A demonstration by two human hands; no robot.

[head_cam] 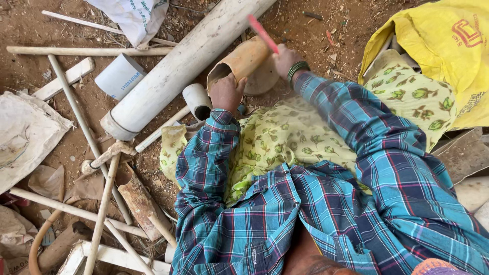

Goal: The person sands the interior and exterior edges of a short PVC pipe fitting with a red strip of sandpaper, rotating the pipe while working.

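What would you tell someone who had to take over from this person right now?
Left hand: gripping the open end of the short orange-brown pipe piece, holding it steady against the dirt ground.
Right hand: wrapped around a thin red-handled tool, held across the far end of that pipe. Whether it has cut in yet cannot be seen.
Nearby: a long white pipe lies just left of the orange piece, a short white pipe stub beside the left hand, and a wider white pipe section further left.
Done: pipe braced, tool in place.
Left: the work on the pipe itself.
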